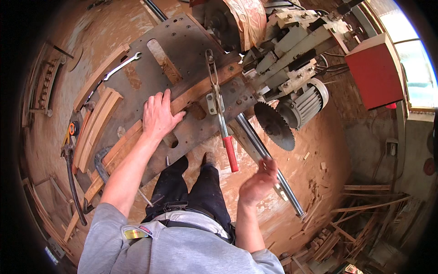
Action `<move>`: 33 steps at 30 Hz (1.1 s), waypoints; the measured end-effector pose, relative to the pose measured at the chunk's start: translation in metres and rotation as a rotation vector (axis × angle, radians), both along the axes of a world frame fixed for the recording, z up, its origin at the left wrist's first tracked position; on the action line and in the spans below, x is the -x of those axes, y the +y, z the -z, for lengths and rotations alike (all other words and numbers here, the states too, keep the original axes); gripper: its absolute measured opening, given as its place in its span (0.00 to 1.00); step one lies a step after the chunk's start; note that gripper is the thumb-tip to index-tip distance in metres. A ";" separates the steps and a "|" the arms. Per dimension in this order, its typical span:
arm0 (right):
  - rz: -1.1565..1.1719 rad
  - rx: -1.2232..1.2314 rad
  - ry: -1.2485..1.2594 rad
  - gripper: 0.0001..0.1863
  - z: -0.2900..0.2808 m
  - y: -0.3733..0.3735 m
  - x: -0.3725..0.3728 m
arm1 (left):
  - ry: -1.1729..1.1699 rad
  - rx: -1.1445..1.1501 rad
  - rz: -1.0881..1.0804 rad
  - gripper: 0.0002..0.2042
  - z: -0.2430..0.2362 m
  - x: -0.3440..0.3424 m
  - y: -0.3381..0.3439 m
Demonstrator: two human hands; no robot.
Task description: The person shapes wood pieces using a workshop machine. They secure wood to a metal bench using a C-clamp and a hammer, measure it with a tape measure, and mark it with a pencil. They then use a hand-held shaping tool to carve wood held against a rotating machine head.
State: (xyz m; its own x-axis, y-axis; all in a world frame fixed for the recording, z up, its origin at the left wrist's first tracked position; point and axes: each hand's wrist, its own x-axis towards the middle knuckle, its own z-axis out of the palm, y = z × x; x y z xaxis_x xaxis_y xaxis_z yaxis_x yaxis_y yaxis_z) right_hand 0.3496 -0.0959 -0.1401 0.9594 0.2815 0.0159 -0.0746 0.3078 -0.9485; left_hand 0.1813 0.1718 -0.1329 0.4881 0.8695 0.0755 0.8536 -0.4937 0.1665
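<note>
My left hand point(158, 114) grips a long wooden strip point(210, 86), its fingers over the far side and its thumb nearer me. The strip lies across a dark metal plate point(137, 98) with slots. A toggle clamp point(230, 153) with a red handle stands on the plate, right of that hand, its handle toward me. My right hand point(260, 182) is raised beside a shiny steel rail point(258, 141). Motion smears its fingers, so their closure cannot be told. A toothed circular saw blade point(274, 126) is beyond the rail, next to a grey motor point(303, 104).
A wrench point(122, 66) and curved wooden pieces point(96, 128) lie on the plate's left side. A C-clamp point(100, 164) and a hammer point(68, 160) are at the left. Scrap wood point(326, 246) is heaped at lower right. A red box point(376, 75) stands upper right.
</note>
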 end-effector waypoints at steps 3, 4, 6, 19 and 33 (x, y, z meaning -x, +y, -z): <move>0.030 -0.046 -0.119 0.40 -0.001 -0.017 0.012 | -0.001 0.016 -0.004 0.42 0.001 0.001 0.001; 0.032 0.019 -0.151 0.39 0.001 0.008 0.015 | -0.001 0.029 -0.001 0.42 -0.001 0.000 0.000; 0.038 0.164 -0.206 0.39 0.005 0.067 0.019 | -0.002 0.037 0.028 0.42 0.004 -0.003 -0.005; 0.294 0.102 -0.232 0.38 0.008 0.063 0.017 | -0.040 -0.022 0.074 0.43 0.003 -0.004 0.014; 0.061 0.006 -0.226 0.37 0.004 0.078 0.017 | -0.067 -0.047 0.103 0.42 0.007 -0.009 0.013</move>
State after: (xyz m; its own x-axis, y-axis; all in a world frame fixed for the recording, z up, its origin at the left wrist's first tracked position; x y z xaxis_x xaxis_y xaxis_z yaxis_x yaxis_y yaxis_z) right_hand 0.3324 -0.0183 -0.1445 0.9469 0.2236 0.2311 0.1588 0.2997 -0.9407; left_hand 0.1904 0.1847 -0.1395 0.5668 0.8100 0.1505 0.7860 -0.5864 0.1958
